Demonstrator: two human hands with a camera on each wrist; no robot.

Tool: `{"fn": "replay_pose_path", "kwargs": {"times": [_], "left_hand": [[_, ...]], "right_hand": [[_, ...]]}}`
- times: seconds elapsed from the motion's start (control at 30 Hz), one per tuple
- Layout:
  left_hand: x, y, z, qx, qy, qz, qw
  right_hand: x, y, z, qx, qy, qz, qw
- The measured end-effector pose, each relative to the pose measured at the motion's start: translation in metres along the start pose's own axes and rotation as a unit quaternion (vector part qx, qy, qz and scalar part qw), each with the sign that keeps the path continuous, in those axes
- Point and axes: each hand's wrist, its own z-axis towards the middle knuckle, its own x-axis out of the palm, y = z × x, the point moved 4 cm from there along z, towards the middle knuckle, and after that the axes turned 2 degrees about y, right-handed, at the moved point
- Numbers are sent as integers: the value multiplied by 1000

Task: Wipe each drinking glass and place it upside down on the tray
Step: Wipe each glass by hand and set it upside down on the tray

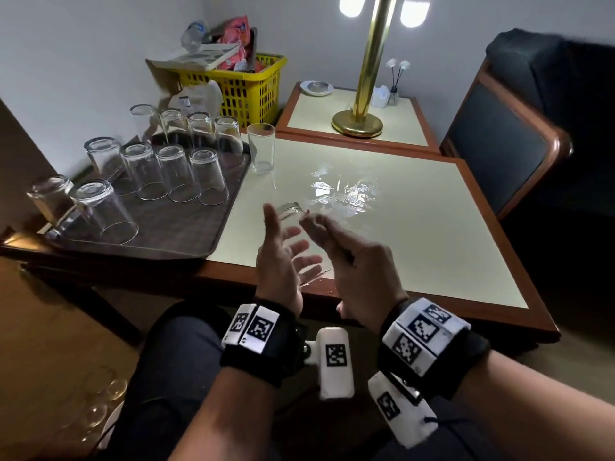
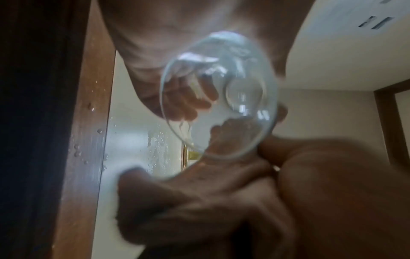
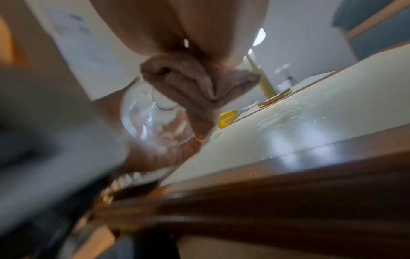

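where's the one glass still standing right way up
In the head view the upright glass stands on the cream table, just off the tray's far right corner, left of the brass lamp base.

Stood behind the table (image 1: pixel 432 207): a yellow basket (image 1: pixel 248 89) stuffed with a box, red packets and a plastic bottle. Shared the side table (image 1: pixel 409 128) beyond: a brass lamp (image 1: pixel 362 104), a small white dish (image 1: pixel 316 87) and a reed diffuser (image 1: pixel 394 91). Sat at the right: a dark blue armchair (image 1: pixel 519 138) with a wooden frame; shone on the tabletop, a patch of spilled water (image 1: pixel 342 191).
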Motion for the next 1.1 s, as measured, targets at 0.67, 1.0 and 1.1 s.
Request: {"fn": "replay_pose_path", "kwargs": {"times": [0.67, 1.0, 1.1], "left_hand": [[3, 11, 1, -100, 15, 2, 995], [3, 14, -1, -106, 105, 39, 988], [4, 9, 2, -23, 32, 27, 999]], "right_hand": [[2, -17, 7, 97, -27, 112, 989], [-8, -28, 17, 149, -70, 95, 982], [-10, -33, 20, 148, -53, 83, 984]]}}
